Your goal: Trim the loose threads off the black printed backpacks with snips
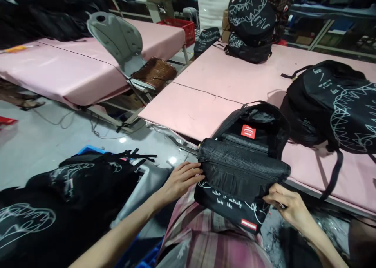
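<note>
A black backpack (241, 178) lies open across my lap and the table edge, its mesh-lined front panel folded down toward me. White lettering, "What it actually looks like", and a small red label show on the panel's outer face. Another red label sits inside the main compartment. My left hand (185, 178) holds the panel's left edge, fingers over the fabric and thumb hidden. At the right edge, my right hand (284, 203) pinches the fabric between thumb and finger. Something small and dark shows at its curled fingers; its kind is unclear.
Another black backpack (329, 103) with white line drawings lies on the pink-covered table (199, 103) to the right. Several bags (249, 25) are stacked at its far end. More black bags (73, 181) pile up at my left. A grey chair (117, 40) stands between the tables.
</note>
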The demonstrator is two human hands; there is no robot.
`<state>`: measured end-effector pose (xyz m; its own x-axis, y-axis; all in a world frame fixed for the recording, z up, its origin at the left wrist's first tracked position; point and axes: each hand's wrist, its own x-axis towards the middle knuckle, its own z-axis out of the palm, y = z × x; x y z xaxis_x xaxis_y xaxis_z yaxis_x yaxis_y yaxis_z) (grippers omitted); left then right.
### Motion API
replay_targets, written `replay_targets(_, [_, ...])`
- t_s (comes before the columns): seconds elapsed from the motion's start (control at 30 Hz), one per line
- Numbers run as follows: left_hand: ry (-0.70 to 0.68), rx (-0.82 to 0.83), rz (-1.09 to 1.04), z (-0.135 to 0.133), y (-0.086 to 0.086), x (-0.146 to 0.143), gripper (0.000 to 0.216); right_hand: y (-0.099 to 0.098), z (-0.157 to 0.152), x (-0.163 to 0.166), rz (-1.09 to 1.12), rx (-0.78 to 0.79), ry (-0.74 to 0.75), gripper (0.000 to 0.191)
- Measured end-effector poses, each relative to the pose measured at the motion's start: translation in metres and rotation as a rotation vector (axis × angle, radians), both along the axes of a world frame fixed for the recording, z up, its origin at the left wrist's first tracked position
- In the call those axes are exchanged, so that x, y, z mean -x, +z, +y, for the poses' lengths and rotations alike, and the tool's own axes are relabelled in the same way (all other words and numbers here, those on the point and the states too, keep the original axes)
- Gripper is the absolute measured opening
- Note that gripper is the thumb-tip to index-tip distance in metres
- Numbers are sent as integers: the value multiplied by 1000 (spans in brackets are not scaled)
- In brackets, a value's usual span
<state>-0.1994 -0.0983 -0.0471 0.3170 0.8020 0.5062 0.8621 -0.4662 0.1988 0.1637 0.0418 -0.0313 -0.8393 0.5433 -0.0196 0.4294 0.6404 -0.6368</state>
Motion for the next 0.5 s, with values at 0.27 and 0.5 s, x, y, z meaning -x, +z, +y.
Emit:
replay_targets(0.27, [128, -77, -421, 47, 45, -2, 26, 7, -19, 11, 19, 15, 18, 28])
replay_targets(0.5, [-107, 779, -102, 186, 45, -60, 36, 2, -64, 22, 55, 52, -12, 29])
